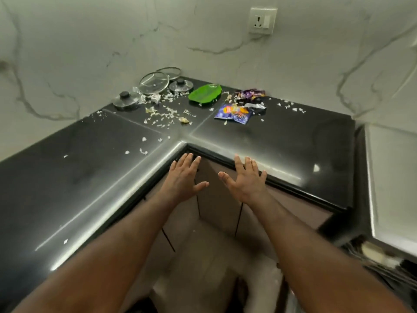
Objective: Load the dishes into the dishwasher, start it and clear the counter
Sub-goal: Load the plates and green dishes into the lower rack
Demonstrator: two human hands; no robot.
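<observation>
My left hand (184, 177) and my right hand (244, 180) are both stretched out, palms down and fingers spread, in front of the inner corner of the black L-shaped counter (90, 172). Neither holds anything. At the far corner lie a green leaf-shaped plate (204, 94), a glass lid (153, 83), a second glass lid (170, 72) leaning on the wall, and two steel lids with black knobs (126, 100) (181, 86). Snack wrappers (234, 112) (251, 94) and scattered food scraps (162, 116) lie around them.
A marbled wall with a socket (262, 20) backs the counter. Brown cabinet doors (216, 206) stand below the corner. At the right edge is a pale surface (392, 177), and beneath it a dark rack with a dish (372, 251).
</observation>
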